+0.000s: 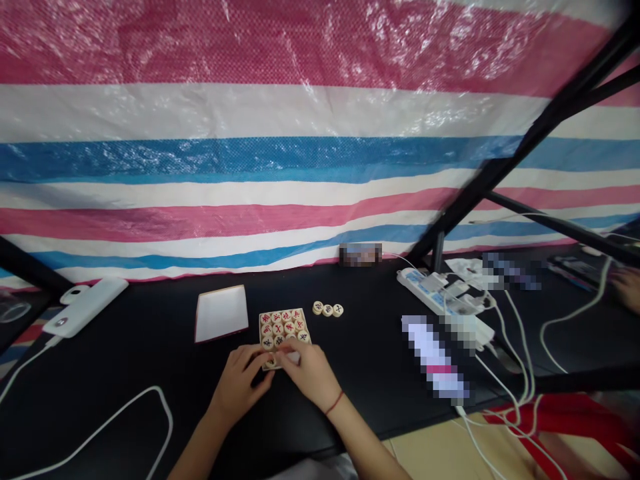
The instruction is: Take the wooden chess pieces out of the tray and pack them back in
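Note:
A shallow white box (262,328) on the black table holds rows of round xiangqi pieces, with red characters in the far rows and black ones nearer. My left hand (241,381) is at the near left corner of the box, thumb and fingers bent around its edge. From the right, my right hand (313,373) reaches over the near rows, thumb and forefinger drawn together at a xiangqi piece (270,363) in the front row. My fingers cover part of the near rows. Three loose xiangqi pieces (327,310) lie in a line right of the box.
Left of the box is an open white-lined lid (221,315). A white device (86,308) with a cable lies far left. At right are a power strip (425,290), a blurred-out phone-like object (434,357) and cables. Another person's hand (627,290) shows at the right edge.

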{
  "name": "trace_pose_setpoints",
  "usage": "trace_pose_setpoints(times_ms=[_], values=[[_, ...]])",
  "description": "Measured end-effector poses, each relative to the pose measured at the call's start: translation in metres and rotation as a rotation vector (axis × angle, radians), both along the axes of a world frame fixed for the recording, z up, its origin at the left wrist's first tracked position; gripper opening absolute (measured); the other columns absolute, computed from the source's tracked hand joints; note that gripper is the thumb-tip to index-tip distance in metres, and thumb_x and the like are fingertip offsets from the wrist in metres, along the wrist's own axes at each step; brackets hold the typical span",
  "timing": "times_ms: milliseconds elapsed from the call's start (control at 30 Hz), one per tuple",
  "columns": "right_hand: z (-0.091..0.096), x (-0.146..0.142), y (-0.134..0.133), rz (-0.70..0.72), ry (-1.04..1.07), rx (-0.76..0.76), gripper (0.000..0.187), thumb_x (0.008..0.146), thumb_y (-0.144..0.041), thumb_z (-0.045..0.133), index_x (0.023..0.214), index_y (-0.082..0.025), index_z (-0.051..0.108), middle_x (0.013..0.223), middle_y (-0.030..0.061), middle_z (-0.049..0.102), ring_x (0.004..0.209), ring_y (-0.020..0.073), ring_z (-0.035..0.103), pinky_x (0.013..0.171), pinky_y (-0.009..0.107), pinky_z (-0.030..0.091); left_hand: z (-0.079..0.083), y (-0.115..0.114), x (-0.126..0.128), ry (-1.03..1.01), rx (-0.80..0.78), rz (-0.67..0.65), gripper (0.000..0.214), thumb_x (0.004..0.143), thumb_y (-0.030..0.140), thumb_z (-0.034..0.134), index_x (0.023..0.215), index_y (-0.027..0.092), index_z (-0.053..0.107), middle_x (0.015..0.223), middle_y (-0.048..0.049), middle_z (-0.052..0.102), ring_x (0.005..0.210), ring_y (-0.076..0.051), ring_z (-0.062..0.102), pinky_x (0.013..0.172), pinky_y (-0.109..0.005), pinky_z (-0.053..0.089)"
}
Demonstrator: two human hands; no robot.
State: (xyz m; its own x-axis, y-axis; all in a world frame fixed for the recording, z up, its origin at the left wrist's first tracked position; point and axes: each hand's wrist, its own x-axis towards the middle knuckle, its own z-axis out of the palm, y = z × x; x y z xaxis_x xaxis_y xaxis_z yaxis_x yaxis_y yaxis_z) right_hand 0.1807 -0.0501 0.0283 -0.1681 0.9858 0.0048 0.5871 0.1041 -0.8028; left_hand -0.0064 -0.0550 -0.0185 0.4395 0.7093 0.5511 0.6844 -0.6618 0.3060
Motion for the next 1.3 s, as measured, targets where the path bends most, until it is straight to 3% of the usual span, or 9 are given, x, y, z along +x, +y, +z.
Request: trace_pose_setpoints(times_ms=[133, 267, 500, 600, 700, 867, 1000, 1167, 1300], values=[[0.006, 0.032, 0.027, -0.135, -0.183, 0.125, 0.024, 0.087, -0.021, 0.047, 0.103, -0.022, 0.065, 0.106, 0.0047, 0.068, 0.093, 0.0169, 0.064, 0.082, 0.025, 0.047, 0.003, -0.001, 0.005, 0.054, 0.037, 0.002, 0.023, 0.086, 0.021, 0.053, 0.104, 0.028, 0.065, 0.102, -0.0053, 0.063, 0.094, -0.020, 0.057, 0.080, -0.034, 0.046], [0.007, 0.053, 0.061, -0.117, -0.576, 0.044, 0.044, 0.084, -0.022, 0.051, 0.128, -0.023, 0.052, 0.129, 0.0096, 0.053, 0.095, 0.0198, 0.063, 0.077, 0.029, 0.047, 0.001, -0.001, 0.009, 0.072, 0.029, 0.015, 0.021, 0.087, 0.020, 0.052, 0.100, 0.026, 0.067, 0.099, -0.0049, 0.063, 0.091, -0.019, 0.057, 0.078, -0.033, 0.045], [0.001, 0.054, 0.083, -0.067, -0.776, -0.063, 0.032, 0.088, -0.015, 0.043, 0.114, -0.023, 0.061, 0.110, 0.0093, 0.063, 0.087, 0.0206, 0.066, 0.073, 0.029, 0.045, 0.003, -0.002, 0.008, 0.055, 0.048, 0.041, 0.023, 0.087, 0.021, 0.051, 0.105, 0.025, 0.065, 0.103, -0.0065, 0.063, 0.093, -0.020, 0.058, 0.079, -0.033, 0.046], [0.009, 0.050, 0.073, -0.082, -0.607, 0.034, 0.026, 0.087, -0.018, 0.048, 0.107, -0.021, 0.064, 0.106, 0.0078, 0.066, 0.087, 0.0190, 0.065, 0.074, 0.027, 0.044, 0.009, -0.001, 0.009, -0.022, 0.048, 0.092, 0.029, 0.088, 0.025, 0.053, 0.116, 0.024, 0.060, 0.107, -0.0079, 0.062, 0.094, -0.020, 0.059, 0.083, -0.035, 0.049], [0.019, 0.038, 0.052, -0.025, -0.244, 0.128, 0.021, 0.083, -0.027, 0.058, 0.101, -0.021, 0.067, 0.093, 0.0031, 0.070, 0.082, 0.0157, 0.064, 0.073, 0.023, 0.044, 0.016, 0.004, 0.015, -0.129, 0.004, 0.140, 0.035, 0.089, 0.030, 0.053, 0.123, 0.025, 0.055, 0.112, -0.0081, 0.060, 0.098, -0.020, 0.060, 0.087, -0.035, 0.051], [0.023, 0.012, 0.018, 0.060, 0.168, 0.059, 0.022, 0.078, -0.035, 0.065, 0.094, -0.021, 0.070, 0.082, -0.0009, 0.070, 0.061, 0.0105, 0.057, 0.059, 0.020, 0.043, 0.029, 0.008, 0.028, -0.206, -0.124, 0.055, 0.033, 0.091, 0.029, 0.050, 0.124, 0.026, 0.054, 0.115, -0.0060, 0.061, 0.105, -0.018, 0.062, 0.092, -0.032, 0.052], [0.016, 0.008, 0.014, 0.036, 0.279, 0.004, 0.025, 0.075, -0.037, 0.067, 0.093, -0.020, 0.070, 0.079, 0.0000, 0.068, 0.061, 0.0101, 0.055, 0.057, 0.020, 0.041, 0.034, 0.008, 0.024, -0.240, -0.180, 0.066, 0.025, 0.090, 0.028, 0.050, 0.113, 0.025, 0.059, 0.107, -0.0047, 0.063, 0.098, -0.017, 0.064, 0.089, -0.030, 0.053], [0.007, 0.025, 0.023, -0.129, 0.369, -0.046, 0.034, 0.077, -0.045, 0.063, 0.093, -0.016, 0.068, 0.074, 0.0015, 0.066, 0.056, 0.0094, 0.050, 0.053, 0.021, 0.038, 0.033, 0.012, 0.005, -0.310, -0.191, 0.227, 0.010, 0.085, 0.030, 0.056, 0.090, 0.022, 0.060, 0.094, -0.0040, 0.062, 0.089, -0.017, 0.064, 0.081, -0.031, 0.054], [0.002, 0.035, 0.023, -0.153, 0.400, -0.068, 0.038, 0.077, -0.049, 0.062, 0.095, -0.015, 0.066, 0.076, 0.0029, 0.067, 0.052, 0.0083, 0.044, 0.048, 0.021, 0.035, 0.033, 0.012, 0.006, -0.202, -0.217, 0.101, 0.006, 0.085, 0.028, 0.056, 0.087, 0.022, 0.058, 0.094, -0.0035, 0.065, 0.090, -0.017, 0.063, 0.082, -0.031, 0.051]])
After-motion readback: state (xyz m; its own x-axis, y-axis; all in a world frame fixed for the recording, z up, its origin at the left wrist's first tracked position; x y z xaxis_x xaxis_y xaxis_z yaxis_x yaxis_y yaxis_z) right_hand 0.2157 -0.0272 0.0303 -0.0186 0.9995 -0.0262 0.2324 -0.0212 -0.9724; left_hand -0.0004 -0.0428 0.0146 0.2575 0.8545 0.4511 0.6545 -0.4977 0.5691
